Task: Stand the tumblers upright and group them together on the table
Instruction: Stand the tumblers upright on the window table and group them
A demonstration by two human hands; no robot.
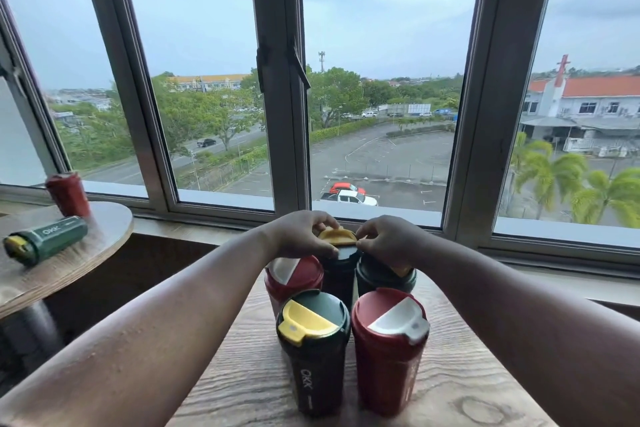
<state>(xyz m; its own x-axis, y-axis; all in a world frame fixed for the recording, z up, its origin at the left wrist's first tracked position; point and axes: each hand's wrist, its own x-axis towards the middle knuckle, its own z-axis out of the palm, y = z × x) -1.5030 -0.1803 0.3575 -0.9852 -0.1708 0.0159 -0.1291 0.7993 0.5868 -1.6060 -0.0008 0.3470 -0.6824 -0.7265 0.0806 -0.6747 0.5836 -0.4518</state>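
Several tumblers stand upright in a tight cluster on the wooden table [450,388]. At the front are a green tumbler with a yellow lid flap [313,350] and a red tumbler with a white flap [389,350]. Behind them stand another red tumbler [292,279], a dark tumbler with a yellow flap [338,269] and a green tumbler [384,279]. My left hand [299,234] and my right hand [386,239] both grip the top of the dark tumbler at the back middle. On the round side table [86,253] a green tumbler [46,241] lies on its side, with a red tumbler [68,193] upright behind it.
A wide window with grey frames [277,80] runs along the far side, its sill [519,253] just behind the cluster. A dark gap separates the round side table from the wooden table.
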